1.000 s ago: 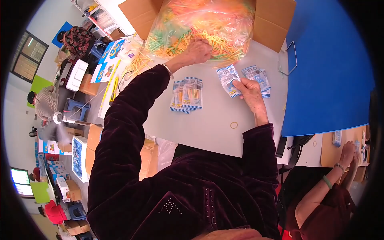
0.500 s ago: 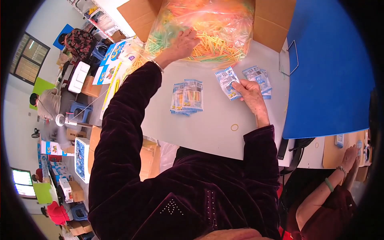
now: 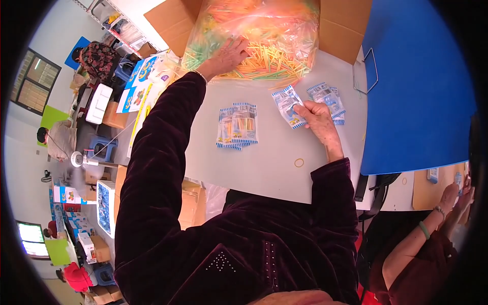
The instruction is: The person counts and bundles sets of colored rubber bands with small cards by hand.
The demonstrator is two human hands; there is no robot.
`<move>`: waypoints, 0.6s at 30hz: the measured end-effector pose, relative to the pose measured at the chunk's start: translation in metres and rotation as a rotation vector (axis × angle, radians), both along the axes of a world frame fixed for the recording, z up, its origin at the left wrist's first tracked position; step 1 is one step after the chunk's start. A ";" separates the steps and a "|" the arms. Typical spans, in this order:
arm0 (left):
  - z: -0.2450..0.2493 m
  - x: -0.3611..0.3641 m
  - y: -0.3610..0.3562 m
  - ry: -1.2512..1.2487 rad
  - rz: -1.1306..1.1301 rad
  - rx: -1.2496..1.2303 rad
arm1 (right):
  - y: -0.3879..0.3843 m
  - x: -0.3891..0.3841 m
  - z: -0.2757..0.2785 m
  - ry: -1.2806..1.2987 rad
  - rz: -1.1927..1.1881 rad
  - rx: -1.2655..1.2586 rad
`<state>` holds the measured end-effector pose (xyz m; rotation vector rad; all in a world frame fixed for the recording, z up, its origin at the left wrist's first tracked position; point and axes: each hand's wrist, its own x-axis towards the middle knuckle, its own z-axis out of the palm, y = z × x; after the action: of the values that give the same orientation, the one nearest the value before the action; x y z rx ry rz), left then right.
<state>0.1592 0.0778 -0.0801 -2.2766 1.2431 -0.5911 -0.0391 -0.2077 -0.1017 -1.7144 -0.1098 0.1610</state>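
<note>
My left hand lies at the near left side of a clear plastic bag full of thin pastel sticks, its fingers stretched out over them. Whether the fingertips touch the sticks or the film is hard to tell. Between thumb and fingers, my right hand pinches a small blue-and-white packet, tilted over the table. Just beyond that hand, more blue-and-white packets overlap in a pile. To the left, another pile of packets shows orange and yellow sticks through clear windows.
The bag sits in an open cardboard box on the grey table. A rubber band lies near the front edge. A blue panel stands at right, with a co-worker's hands beyond. A small fan is at left.
My left hand has shifted slightly left and down at the bag. My right hand still holds the packet in nearly the same place. The whole view has tilted a little.
</note>
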 end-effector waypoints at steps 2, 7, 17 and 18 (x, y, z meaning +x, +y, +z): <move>0.000 0.000 0.000 0.000 -0.006 -0.032 | 0.002 -0.001 0.000 -0.014 -0.025 0.039; 0.004 -0.003 0.003 -0.008 -0.030 -0.166 | 0.000 0.001 -0.001 -0.016 -0.024 0.032; 0.040 -0.021 -0.026 0.938 0.353 -0.912 | -0.001 0.004 -0.008 -0.010 -0.036 0.108; 0.038 -0.023 -0.027 1.048 0.340 -1.018 | -0.001 0.004 -0.009 -0.016 -0.040 0.107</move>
<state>0.1365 0.0505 -0.0421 -3.8277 0.9323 0.2788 -0.0349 -0.2090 -0.1103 -1.6106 -0.0945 0.1104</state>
